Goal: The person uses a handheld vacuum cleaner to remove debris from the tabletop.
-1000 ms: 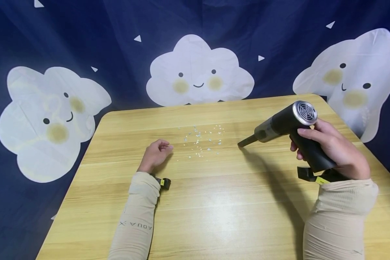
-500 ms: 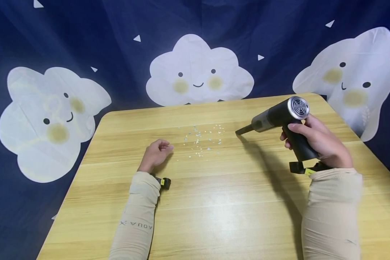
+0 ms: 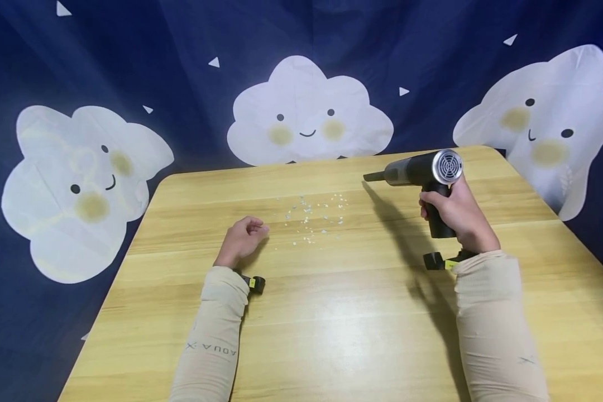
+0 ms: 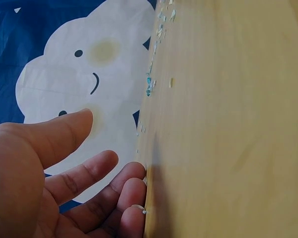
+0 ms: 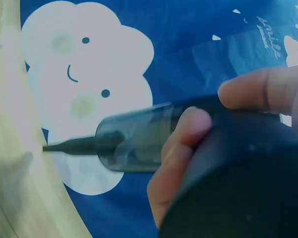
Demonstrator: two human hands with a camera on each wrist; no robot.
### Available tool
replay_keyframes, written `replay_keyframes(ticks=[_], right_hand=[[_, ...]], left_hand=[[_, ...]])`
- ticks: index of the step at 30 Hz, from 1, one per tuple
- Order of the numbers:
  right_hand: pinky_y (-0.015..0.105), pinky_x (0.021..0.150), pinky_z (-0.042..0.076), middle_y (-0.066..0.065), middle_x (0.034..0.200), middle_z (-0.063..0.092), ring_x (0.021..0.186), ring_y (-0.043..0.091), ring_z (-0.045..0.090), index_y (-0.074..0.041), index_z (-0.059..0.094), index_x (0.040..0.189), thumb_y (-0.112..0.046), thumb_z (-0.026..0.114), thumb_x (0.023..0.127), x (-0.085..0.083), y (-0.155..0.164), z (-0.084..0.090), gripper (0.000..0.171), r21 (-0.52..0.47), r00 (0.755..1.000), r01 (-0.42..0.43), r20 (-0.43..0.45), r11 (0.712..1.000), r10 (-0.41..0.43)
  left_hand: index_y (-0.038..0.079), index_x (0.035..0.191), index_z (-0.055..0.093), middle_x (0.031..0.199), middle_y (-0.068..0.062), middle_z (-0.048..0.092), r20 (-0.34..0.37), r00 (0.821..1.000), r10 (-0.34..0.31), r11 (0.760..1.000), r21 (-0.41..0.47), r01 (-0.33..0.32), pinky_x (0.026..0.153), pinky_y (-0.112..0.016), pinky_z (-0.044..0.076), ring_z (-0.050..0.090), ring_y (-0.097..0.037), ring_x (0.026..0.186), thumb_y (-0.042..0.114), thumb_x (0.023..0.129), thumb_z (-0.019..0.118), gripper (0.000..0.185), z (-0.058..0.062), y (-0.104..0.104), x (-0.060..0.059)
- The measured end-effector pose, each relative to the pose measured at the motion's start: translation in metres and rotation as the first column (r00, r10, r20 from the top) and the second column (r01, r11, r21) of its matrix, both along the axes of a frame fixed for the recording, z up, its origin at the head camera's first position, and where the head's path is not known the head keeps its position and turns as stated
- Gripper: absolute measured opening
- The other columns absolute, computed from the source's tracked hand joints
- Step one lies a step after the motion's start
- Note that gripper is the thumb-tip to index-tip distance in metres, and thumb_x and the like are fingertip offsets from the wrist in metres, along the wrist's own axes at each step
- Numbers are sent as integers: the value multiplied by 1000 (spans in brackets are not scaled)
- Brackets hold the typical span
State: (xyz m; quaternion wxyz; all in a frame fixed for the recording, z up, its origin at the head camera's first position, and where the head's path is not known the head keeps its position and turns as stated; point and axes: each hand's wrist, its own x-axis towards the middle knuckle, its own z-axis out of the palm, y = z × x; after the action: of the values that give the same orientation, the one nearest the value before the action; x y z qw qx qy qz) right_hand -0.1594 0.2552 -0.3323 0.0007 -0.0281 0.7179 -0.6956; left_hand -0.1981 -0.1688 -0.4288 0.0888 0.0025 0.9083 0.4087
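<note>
Handheld vacuum [image 3: 420, 170] near table's far edge [image 3: 261, 169]

The right hand [image 3: 461, 216] hides part of the handle [image 3: 439, 226] of the black tool [image 3: 414, 170]. From the right wrist, the tool's near end looks blurry and runs out of view. The little bits [image 3: 307, 210] on the table [image 3: 331, 346] are too tiny to name. The left sleeve [image 3: 210, 335], the right sleeve [image 3: 492, 329] and the table's near side get cut off. The table hides some of the right cloud [image 3: 548, 125].
</note>
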Motion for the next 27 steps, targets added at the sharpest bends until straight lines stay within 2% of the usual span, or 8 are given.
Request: replay_keyframes(ticks=[6, 8, 27], right_hand=[[32, 52, 49, 9, 78, 53, 54, 21, 55, -18, 37, 126, -2, 57, 93, 1, -5, -2, 43, 169, 999, 27, -28, 985, -23], [33, 52, 49, 10, 79, 53, 55, 22, 55, -18, 36, 128, -3, 57, 93, 1, -6, -2, 44, 194, 999, 19, -30, 981, -13], [38, 55, 51, 16, 80, 55, 56, 25, 56, -15, 35, 132, 0, 58, 92, 2, -11, -1, 48, 209, 999, -40, -19, 977, 45]], left_hand=[[6, 126, 57, 118, -14, 59, 4, 1000, 8, 1000, -6, -8, 97, -44, 43, 54, -29, 111, 37, 97, 57, 42, -1, 1, 1], [6, 126, 57, 118, -14, 59, 3, 1000, 10, 1000, -5, -10, 97, -44, 43, 54, -29, 110, 36, 97, 58, 41, -1, 1, 1], [7, 127, 56, 119, -13, 58, 12, 1000, 20, 1000, 17, -20, 97, -45, 43, 53, -29, 111, 37, 97, 58, 42, -4, 0, -1]])
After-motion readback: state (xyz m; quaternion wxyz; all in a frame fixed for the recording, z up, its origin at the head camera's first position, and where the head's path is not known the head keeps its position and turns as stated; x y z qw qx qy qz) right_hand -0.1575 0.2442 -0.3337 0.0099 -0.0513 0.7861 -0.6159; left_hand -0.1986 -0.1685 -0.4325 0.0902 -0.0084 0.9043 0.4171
